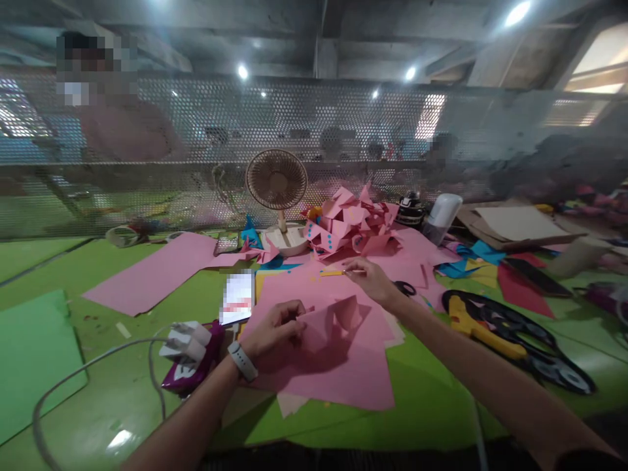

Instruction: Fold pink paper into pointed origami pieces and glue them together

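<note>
My left hand point(275, 327), with a watch on its wrist, is closed on a folded piece of pink paper point(333, 320) that stands up from a stack of pink sheets point(338, 373). My right hand point(370, 278) reaches farther out and pinches a thin yellow strip point(333, 273) lying on the pink paper. Behind it sits a heap of folded pink paper shapes with blue dots point(353, 226).
A phone point(238, 297) leans left of my left hand, beside a white charger with cable point(184, 341). A small fan point(277, 190) stands at the back, a white bottle point(441, 216) right of the heap. Scissors point(405, 288), black-and-yellow cutouts point(500, 333) and a green mat point(34, 353) lie around. A mesh screen separates another person.
</note>
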Demonstrator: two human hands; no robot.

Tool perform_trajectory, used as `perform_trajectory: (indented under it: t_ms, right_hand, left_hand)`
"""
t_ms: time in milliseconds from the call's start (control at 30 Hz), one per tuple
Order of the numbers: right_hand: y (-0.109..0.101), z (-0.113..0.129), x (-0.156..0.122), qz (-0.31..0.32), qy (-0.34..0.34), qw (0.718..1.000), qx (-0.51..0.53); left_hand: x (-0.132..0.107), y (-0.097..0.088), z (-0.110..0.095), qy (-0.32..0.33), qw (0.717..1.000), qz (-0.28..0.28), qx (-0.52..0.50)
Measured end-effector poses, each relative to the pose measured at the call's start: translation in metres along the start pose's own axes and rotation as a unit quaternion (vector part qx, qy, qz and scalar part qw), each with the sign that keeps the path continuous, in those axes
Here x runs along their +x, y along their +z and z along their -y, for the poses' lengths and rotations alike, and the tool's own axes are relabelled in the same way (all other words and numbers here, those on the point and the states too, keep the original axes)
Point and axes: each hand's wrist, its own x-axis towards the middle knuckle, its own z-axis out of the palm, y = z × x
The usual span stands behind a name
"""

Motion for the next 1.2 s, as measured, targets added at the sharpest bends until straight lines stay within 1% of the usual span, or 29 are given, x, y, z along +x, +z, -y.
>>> perform_trajectory:
  t_ms: [133, 200, 267, 400, 467, 600, 700, 900, 1200]
  right_hand:
    - [-0.001, 0.017, -0.026, 0.035, -0.001, 0.999, 0.024]
    - [0.001, 0.022, -0.036, 0.052, -0.024, 0.998, 0.031]
    - [0.004, 0.024, -0.043, 0.064, -0.057, 0.996, 0.032]
    - [0.008, 0.029, -0.054, 0.059, -0.106, 0.992, 0.017]
    - [0.009, 0.033, -0.059, 0.059, -0.116, 0.991, 0.013]
    - [0.009, 0.037, -0.066, 0.051, -0.106, 0.993, 0.007]
    - [0.011, 0.036, -0.068, 0.031, -0.119, 0.992, -0.019]
    - [0.012, 0.036, -0.07, 0.025, -0.143, 0.987, -0.069]
    - [0.015, 0.038, -0.075, 0.015, -0.178, 0.977, -0.116]
  left_hand:
    - [0.004, 0.009, -0.006, 0.016, 0.999, -0.014, -0.025]
    - [0.006, 0.013, -0.011, 0.022, 0.999, -0.03, -0.028]
    - [0.008, 0.017, -0.015, 0.023, 0.999, -0.035, -0.03]
    - [0.013, 0.022, -0.02, 0.025, 0.998, -0.033, -0.043]
    - [0.017, 0.025, -0.02, 0.032, 0.997, -0.039, -0.05]
    - [0.027, 0.034, -0.019, 0.052, 0.996, -0.047, -0.063]
    - [0.032, 0.039, -0.015, 0.063, 0.994, -0.048, -0.08]
    - [0.032, 0.039, -0.006, 0.065, 0.992, -0.019, -0.108]
    - [0.03, 0.04, -0.005, 0.058, 0.994, -0.043, -0.083]
